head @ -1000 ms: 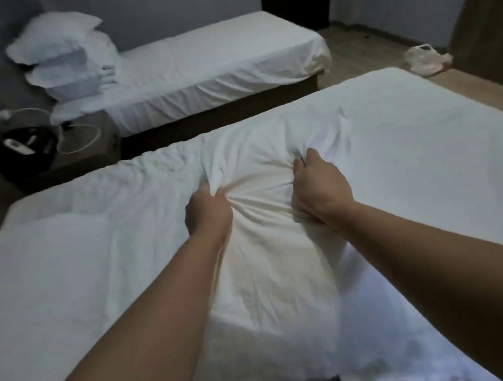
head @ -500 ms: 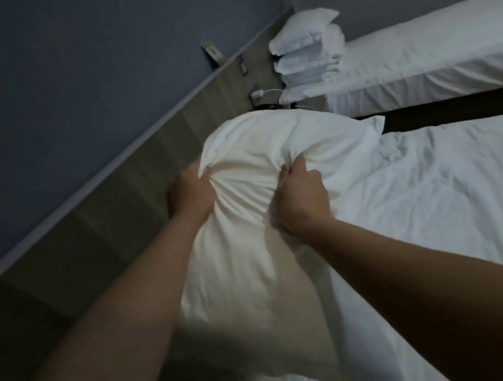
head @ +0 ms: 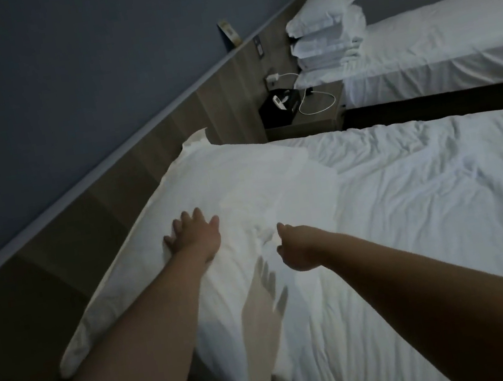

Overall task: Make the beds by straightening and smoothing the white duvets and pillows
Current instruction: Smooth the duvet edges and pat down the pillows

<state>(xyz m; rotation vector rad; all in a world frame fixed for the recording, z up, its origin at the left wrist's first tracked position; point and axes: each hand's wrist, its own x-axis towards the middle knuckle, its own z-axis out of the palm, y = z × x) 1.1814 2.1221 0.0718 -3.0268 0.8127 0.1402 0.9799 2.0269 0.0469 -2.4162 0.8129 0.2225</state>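
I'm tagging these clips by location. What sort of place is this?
Probably a hotel twin room: two beds in matching white linen, the near bed and the far bed, one bedside table between them, and a stack of pillows on the far one.

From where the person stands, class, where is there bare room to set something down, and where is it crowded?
Free: the rumpled white duvet right of the long white pillow; the far bed's white sheet right of the stacked white pillows. Crowded: the small wooden nightstand, with a black box and looped white cable; the long pillow, under the left hand.
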